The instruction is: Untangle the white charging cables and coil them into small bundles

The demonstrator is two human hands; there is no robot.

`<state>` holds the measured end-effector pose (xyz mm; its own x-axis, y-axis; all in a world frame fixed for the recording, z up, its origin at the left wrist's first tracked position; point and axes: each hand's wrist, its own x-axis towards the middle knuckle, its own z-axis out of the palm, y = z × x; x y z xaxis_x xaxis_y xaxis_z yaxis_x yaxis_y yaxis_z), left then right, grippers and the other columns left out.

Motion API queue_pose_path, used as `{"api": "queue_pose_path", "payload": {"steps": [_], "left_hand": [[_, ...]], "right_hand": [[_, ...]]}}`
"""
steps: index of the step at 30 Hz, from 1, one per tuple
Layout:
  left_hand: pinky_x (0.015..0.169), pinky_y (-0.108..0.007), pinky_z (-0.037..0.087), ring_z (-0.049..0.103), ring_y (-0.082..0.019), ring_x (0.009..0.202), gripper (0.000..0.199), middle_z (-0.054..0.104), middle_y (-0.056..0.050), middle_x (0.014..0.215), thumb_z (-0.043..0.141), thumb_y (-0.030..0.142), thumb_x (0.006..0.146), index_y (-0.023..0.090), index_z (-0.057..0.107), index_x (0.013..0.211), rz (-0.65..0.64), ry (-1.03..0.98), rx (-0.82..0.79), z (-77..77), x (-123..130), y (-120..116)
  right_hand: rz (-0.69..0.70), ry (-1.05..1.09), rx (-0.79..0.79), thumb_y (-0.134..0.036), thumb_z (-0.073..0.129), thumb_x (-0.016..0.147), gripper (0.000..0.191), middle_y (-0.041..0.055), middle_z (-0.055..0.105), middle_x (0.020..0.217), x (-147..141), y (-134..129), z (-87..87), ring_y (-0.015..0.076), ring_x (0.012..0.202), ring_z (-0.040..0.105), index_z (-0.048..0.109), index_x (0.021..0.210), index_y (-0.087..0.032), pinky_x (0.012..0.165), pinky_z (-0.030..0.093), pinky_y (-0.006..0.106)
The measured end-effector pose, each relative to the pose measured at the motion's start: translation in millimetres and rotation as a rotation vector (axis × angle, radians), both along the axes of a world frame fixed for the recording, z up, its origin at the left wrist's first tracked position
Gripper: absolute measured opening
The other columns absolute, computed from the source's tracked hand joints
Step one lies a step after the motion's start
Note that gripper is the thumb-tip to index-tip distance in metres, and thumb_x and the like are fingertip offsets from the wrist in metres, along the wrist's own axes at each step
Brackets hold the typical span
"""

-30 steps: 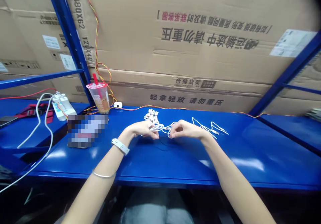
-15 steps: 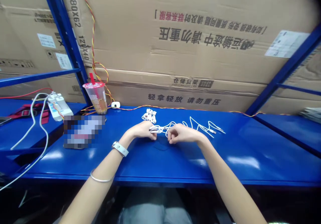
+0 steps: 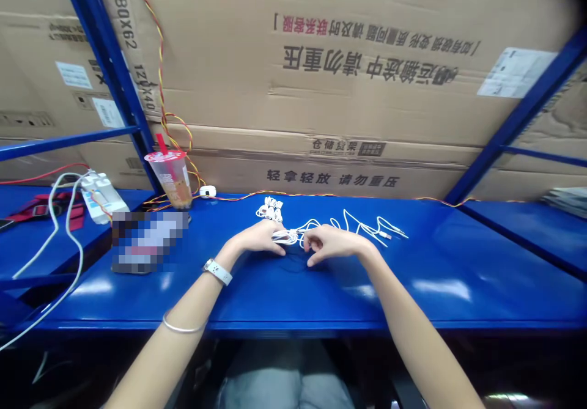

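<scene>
In the head view my left hand (image 3: 262, 236) is closed around one end of a coiled white cable (image 3: 290, 236). My right hand (image 3: 331, 242) is just to the right of that coil, its thumb apart from its curled fingers and nothing visible between them. Loose white cable lengths (image 3: 362, 225) stretch out behind and to the right of my right hand, with a plug end lying on the blue table (image 3: 284, 299). Small white cable bundles (image 3: 270, 208) lie just beyond my left hand. Under my hands are thin dark curved lines; whether thread or shadow, I cannot tell.
A drink cup (image 3: 170, 180) with a red straw stands at the back left, beside a small white device (image 3: 208, 191). Nearer is a blurred-out flat object (image 3: 149, 244). A power strip (image 3: 103, 198) and red strap are further left. Large cardboard boxes (image 3: 293, 109) wall the back.
My right thumb has opened away from its fingers. My left hand stays on the cable coil. The whole view has shifted slightly.
</scene>
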<state>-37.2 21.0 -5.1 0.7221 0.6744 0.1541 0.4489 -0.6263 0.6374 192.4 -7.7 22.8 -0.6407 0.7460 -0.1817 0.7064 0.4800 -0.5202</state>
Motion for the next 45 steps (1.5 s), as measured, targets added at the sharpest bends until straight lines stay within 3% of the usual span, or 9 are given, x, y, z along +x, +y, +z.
{"api": "queue_pose_path", "payload": {"steps": [6,10,15,22,28,34,41,45], "left_hand": [[0.068,-0.026,0.038,0.055,-0.021,0.081,0.043,0.063,-0.003,0.089,0.080,0.044,0.057,0.022,0.069,0.091,-0.157,0.084,0.024,1.1,3.0,-5.4],[0.072,-0.028,0.039,0.056,-0.023,0.086,0.053,0.063,-0.005,0.095,0.081,0.045,0.054,0.020,0.067,0.099,-0.136,0.157,0.059,-2.2,5.7,-5.9],[0.068,-0.027,0.039,0.056,-0.018,0.078,0.035,0.063,-0.003,0.086,0.074,0.040,0.065,0.015,0.066,0.088,-0.153,0.213,0.042,-0.6,8.4,-6.0],[0.058,-0.023,0.034,0.056,-0.014,0.066,0.015,0.064,0.000,0.072,0.070,0.025,0.066,0.014,0.065,0.075,-0.061,0.184,0.005,-0.9,9.0,-6.5],[0.053,-0.023,0.030,0.055,-0.013,0.060,0.010,0.064,0.001,0.065,0.066,0.022,0.068,0.014,0.067,0.072,-0.043,0.185,0.050,-1.7,10.1,-7.2],[0.055,-0.023,0.029,0.053,-0.012,0.060,0.006,0.063,0.001,0.066,0.062,0.020,0.069,0.015,0.065,0.071,-0.040,0.199,0.104,-3.1,11.3,-9.1],[0.058,-0.024,0.032,0.053,-0.014,0.063,0.007,0.063,-0.003,0.071,0.056,0.016,0.072,0.016,0.060,0.066,0.021,0.279,0.253,-2.3,12.6,-21.8],[0.062,-0.024,0.036,0.057,-0.017,0.072,0.010,0.064,-0.004,0.079,0.053,0.018,0.078,0.017,0.061,0.072,0.076,0.338,0.325,-5.7,9.7,-30.3]], "right_hand": [[0.019,-0.082,0.116,-0.050,0.080,0.055,0.048,0.0030,0.061,0.085,-12.7,-8.3,-6.1,0.0191,0.076,0.053,0.060,0.086,-0.019,0.060,0.037,0.026],[0.036,-0.115,0.211,-0.047,0.079,0.060,0.043,0.0049,0.060,0.085,-25.1,-13.9,-9.3,0.0194,0.075,0.052,0.060,0.085,-0.018,0.058,0.034,0.026],[0.054,-0.140,0.212,-0.033,0.071,0.071,0.022,0.0022,0.058,0.073,-28.8,-14.5,-6.4,0.0135,0.063,0.048,0.058,0.074,-0.015,0.054,0.029,0.023],[0.019,-0.090,0.222,-0.016,0.062,0.072,0.008,-0.0012,0.052,0.061,-27.5,-11.4,-9.2,0.0095,0.055,0.042,0.058,0.066,-0.014,0.053,0.026,0.023],[0.034,0.001,0.248,-0.016,0.063,0.076,0.006,0.0002,0.059,0.065,-23.6,-10.9,-15.3,0.0107,0.058,0.047,0.063,0.070,-0.014,0.054,0.029,0.022],[0.017,0.083,0.441,-0.014,0.056,0.085,0.010,0.0052,0.063,0.083,-11.7,-25.7,-32.4,0.0155,0.076,0.056,0.066,0.082,-0.015,0.068,0.040,0.025],[0.017,0.006,0.659,-0.015,0.048,0.091,0.019,0.0084,0.060,0.088,-2.4,-41.5,-48.0,0.0177,0.080,0.055,0.066,0.089,-0.015,0.070,0.046,0.029],[0.019,-0.038,0.709,-0.015,0.046,0.091,0.019,0.0086,0.060,0.087,-5.5,-40.8,-50.8,0.0179,0.079,0.056,0.064,0.087,-0.014,0.068,0.047,0.029]]}}
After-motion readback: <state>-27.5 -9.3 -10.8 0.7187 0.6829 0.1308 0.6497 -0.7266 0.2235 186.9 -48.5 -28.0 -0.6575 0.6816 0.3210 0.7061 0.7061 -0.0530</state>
